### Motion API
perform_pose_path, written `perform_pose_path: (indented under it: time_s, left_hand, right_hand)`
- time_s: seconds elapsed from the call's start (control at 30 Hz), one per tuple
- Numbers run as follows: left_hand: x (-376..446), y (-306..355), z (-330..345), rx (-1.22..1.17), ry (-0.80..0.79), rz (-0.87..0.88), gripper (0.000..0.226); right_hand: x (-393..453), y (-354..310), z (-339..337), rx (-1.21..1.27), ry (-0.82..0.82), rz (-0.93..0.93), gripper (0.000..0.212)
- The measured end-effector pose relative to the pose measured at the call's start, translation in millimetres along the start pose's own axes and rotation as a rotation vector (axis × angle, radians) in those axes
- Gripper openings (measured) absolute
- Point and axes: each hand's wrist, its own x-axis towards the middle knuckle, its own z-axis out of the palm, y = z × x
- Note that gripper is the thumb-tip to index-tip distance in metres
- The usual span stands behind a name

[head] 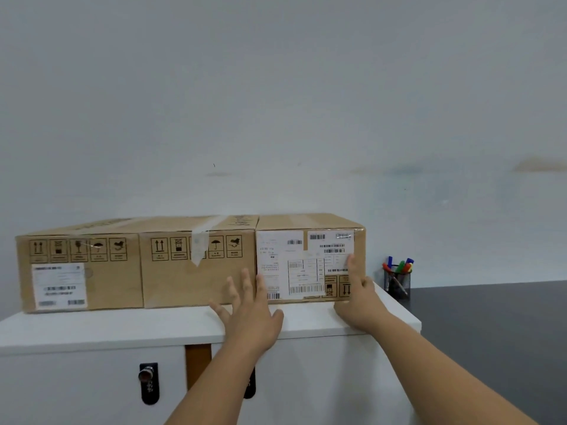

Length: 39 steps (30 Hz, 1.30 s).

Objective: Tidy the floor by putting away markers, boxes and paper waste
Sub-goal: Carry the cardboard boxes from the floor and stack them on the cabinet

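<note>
Cardboard boxes sit in a row along the back edge of the white cabinet top (122,326); the third box (310,259), nearest its right corner, looks just placed. The left hand (250,314), fingers spread wide, and right hand (357,299), fingers straight, press its front. Markers (399,266) already stand in a mesh cup (397,285) beyond, so paper waste likely remains.

boxes (196,265) on cabinet (184,326) | markers (398,266) in cup (397,283), right
</note>
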Motion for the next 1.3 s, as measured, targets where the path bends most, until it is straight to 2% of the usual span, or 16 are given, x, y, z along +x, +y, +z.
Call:
perform_pose_path:
  time_s: [0.17, 0.33, 0.43, 0.57, 0.67, 0.77, 0.9, 1.07, 1.3]
  left_hand:
    - [9.2, -0.5, 5.9, 0.023, -0.073, -0.055, 0.083]
    - [8.0, -1.3, 8.1, 0.038, -0.048, -0.043, 0.082]
    - [3.1, -2.0, 7.7, 0.037, -0.013, -0.017, 0.080]
    - [-11.6, 15.6, 4.6, -0.018, 0.062, 0.124, 0.075]
    - [-25.2, 51.0, 6.0, -0.116, 0.071, 0.296, 0.069]
    - [-44.1, 103.6, 7.0, -0.272, 0.057, 0.517, 0.063]
    - [-82.4, 180.6, 10.7, -0.484, -0.069, 0.755, 0.062]
    - [-133.8, 267.3, 32.0, -0.618, -0.228, 0.922, 0.062]
    - [-210.2, 368.1, 68.1, -0.568, -0.390, 1.114, 0.063]
  right_hand:
    - [14.7, 6.3, 7.8, -0.098, -0.011, 0.027, 0.104]
    - [15.7, 8.2, 8.0, -0.130, -0.007, 0.008, 0.101]
    - [4.8, 7.6, 5.3, -0.142, -0.005, -0.010, 0.087]
    - [-19.8, 11.5, -3.1, -0.240, 0.046, -0.068, 0.052]
    - [-41.2, 27.7, -24.9, -0.263, 0.066, -0.008, 0.044]
    - [-70.3, 49.5, -66.9, -0.314, -0.004, 0.024, 0.040]
    - [-123.0, 88.9, -140.7, -0.394, -0.058, 0.190, 0.040]
    - [-204.1, 156.7, -236.5, -0.404, 0.064, 0.469, 0.042]
    - [-323.5, 228.3, -303.0, -0.332, 0.156, 0.779, 0.036]
